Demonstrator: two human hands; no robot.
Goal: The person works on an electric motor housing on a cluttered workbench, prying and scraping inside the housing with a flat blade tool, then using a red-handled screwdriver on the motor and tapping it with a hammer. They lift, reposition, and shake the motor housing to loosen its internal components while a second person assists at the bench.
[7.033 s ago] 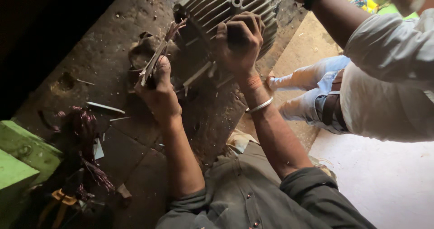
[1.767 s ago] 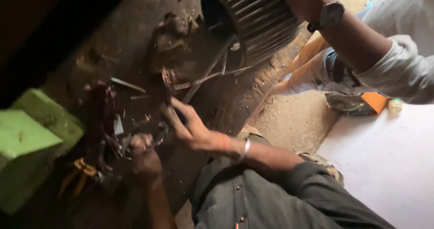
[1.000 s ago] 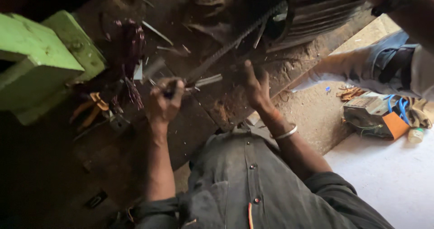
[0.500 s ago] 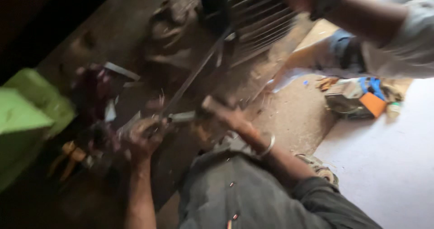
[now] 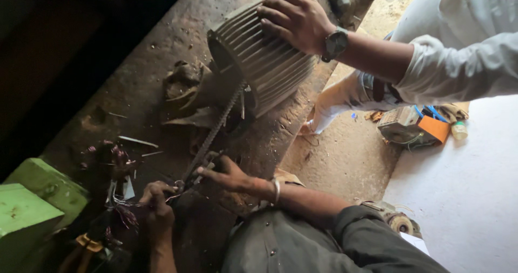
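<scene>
Hands are working near the workbench's (image 5: pixel 162 46) front edge, the left hand (image 5: pixel 157 207) clenching pliers and the right hand (image 5: pixel 225 171) gripping a metal strip (image 5: pixel 213 135) running up to the ribbed motor casing (image 5: pixel 264 57), which a co-worker's hand (image 5: pixel 294 16) is pressing.

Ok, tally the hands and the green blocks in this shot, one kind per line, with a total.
Wearer's hands: 2, left hand and right hand, both at the chain.
Co-worker's hand on the ribbed motor housing: 1
Green blocks: 2
Total: 5

Your hands meet at the near end of the chain (image 5: pixel 213 135), which runs far-right to the finned motor housing (image 5: pixel 264 62) on the table (image 5: pixel 162 41), blocks (image 5: pixel 38 197) at near left.
</scene>
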